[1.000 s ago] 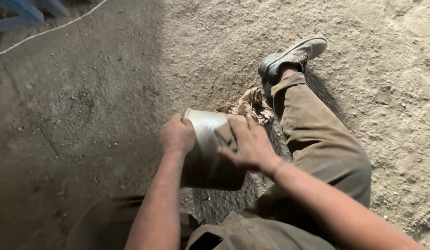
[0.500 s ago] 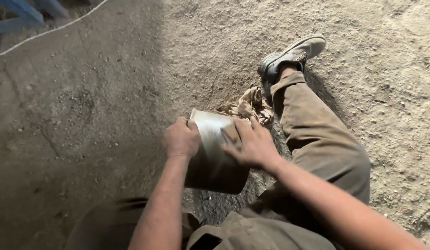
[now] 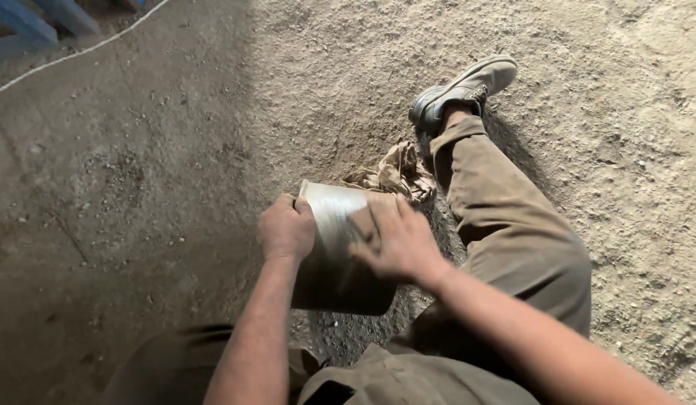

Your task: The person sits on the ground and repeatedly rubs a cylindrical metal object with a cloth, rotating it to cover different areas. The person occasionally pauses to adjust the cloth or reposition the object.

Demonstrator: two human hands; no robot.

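A grey metal bucket [image 3: 334, 225] lies tilted between my legs, its rim toward the ground ahead. My left hand [image 3: 286, 229] grips the bucket's left rim with curled fingers. My right hand [image 3: 397, 238] lies flat on the bucket's side, fingers spread and blurred with motion. I cannot tell whether anything is under the palm. Just beyond the bucket a crumpled tan rag [image 3: 393, 174] rests on the dirt.
I sit on sandy, gravelly ground [image 3: 175, 135]. My right leg in tan trousers [image 3: 505, 225] stretches forward, ending in a grey shoe [image 3: 462, 88]. A white cord [image 3: 78, 52] and blue bars [image 3: 33, 26] lie at the far left.
Both hands and the bucket have shifted slightly right and down. My right hand has slid across the bucket's side.
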